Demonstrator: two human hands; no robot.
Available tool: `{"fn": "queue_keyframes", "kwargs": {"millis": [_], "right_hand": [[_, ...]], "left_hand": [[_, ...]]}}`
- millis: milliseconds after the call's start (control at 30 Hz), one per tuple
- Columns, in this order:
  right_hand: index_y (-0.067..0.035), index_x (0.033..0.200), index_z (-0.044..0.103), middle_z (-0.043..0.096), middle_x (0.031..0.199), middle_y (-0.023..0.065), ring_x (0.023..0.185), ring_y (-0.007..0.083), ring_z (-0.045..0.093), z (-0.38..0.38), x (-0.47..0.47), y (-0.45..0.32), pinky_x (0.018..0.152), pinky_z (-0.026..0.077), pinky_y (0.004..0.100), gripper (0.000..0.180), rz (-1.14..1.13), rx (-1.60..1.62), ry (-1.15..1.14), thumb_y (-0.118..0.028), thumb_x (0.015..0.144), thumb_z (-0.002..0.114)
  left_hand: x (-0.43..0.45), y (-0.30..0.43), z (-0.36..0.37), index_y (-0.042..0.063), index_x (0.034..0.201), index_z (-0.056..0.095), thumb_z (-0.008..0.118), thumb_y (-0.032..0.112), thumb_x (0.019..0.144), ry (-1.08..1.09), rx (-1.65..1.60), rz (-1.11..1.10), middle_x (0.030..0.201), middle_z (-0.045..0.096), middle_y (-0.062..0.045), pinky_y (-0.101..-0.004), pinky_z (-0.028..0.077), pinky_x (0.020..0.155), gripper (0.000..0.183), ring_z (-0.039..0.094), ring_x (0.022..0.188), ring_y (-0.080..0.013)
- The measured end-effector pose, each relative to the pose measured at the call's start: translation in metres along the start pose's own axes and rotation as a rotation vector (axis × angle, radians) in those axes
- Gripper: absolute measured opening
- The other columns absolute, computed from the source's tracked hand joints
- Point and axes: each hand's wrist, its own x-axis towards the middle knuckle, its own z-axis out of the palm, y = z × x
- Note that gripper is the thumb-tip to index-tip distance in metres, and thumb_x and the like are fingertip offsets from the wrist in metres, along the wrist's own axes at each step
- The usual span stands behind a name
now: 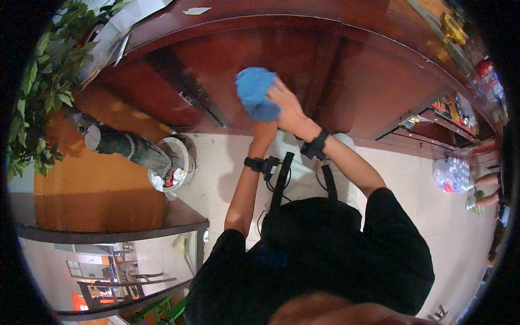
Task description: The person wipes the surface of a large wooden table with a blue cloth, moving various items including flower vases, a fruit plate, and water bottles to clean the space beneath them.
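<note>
A folded or bunched blue cloth [255, 87] is between my hands, in front of the dark red wooden panels of a counter [280, 53]. My right hand [289, 105] lies along the cloth's right side, its fingers pressed on the fabric. From below, my left hand [266, 129] reaches up into the cloth, which hides its fingers. Whether the cloth touches the panel behind it cannot be made out. Both wrists wear black bands, the left one with a small device and cable.
To the left, an artificial-looking tree trunk [134, 146] stands in a white pot [191, 164], near a dark-framed mirror or glass panel [122, 231]. Open shelves [440, 122] with small items are at right. Wrapped bottles [453, 174] sit on the tiled floor [406, 195] beside another person's legs [487, 191].
</note>
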Motion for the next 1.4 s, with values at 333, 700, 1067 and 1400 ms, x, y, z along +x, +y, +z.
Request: {"fn": "queue_keyframes", "kwargs": {"millis": [333, 700, 1067, 1400], "right_hand": [[-0.005, 0.131, 0.055, 0.051, 0.139, 0.0182, 0.132, 0.0379, 0.044, -0.116, -0.073, 0.018, 0.109, 0.038, 0.0410, 0.058, 0.281, -0.158, 0.152, -0.021, 0.078, 0.072], [-0.006, 0.132, 0.054, 0.054, 0.137, 0.0169, 0.127, 0.0329, 0.050, -0.003, -0.150, 0.059, 0.109, 0.038, 0.0421, 0.070, 0.403, -0.048, 0.052, -0.031, 0.071, 0.078], [-0.008, 0.130, 0.055, 0.053, 0.138, 0.0117, 0.131, 0.0310, 0.047, -0.022, 0.000, 0.002, 0.115, 0.032, 0.0409, 0.046, 0.433, 0.525, 0.469, -0.020, 0.086, 0.061], [-0.009, 0.138, 0.050, 0.053, 0.140, 0.0069, 0.134, 0.0301, 0.045, 0.044, -0.051, 0.023, 0.118, 0.028, 0.0436, 0.047, -0.005, -0.096, 0.287, -0.022, 0.093, 0.054]], "left_hand": [[0.035, 0.127, 0.078, 0.000, 0.149, 0.031, 0.068, 0.038, 0.080, 0.150, 0.122, 0.589, 0.154, 0.025, -0.030, -0.0568, 0.014, 0.119, 0.087, 0.017, 0.144, -0.0489], [-0.002, 0.062, 0.062, 0.000, 0.151, 0.027, 0.058, 0.034, 0.090, -0.012, -0.018, 0.379, 0.160, 0.021, -0.017, -0.0473, 0.022, 0.119, 0.077, 0.025, 0.146, -0.0369], [0.025, 0.109, 0.004, -0.006, 0.149, 0.029, 0.065, 0.023, 0.089, 0.148, -0.167, 0.445, 0.153, 0.035, -0.022, -0.0410, 0.032, 0.113, 0.076, 0.042, 0.136, -0.0367], [-0.021, -0.008, 0.032, 0.001, 0.152, 0.024, 0.066, 0.017, 0.091, 0.093, -0.061, 0.202, 0.142, 0.049, -0.018, -0.0425, 0.034, 0.111, 0.075, 0.047, 0.130, -0.0303]]}}
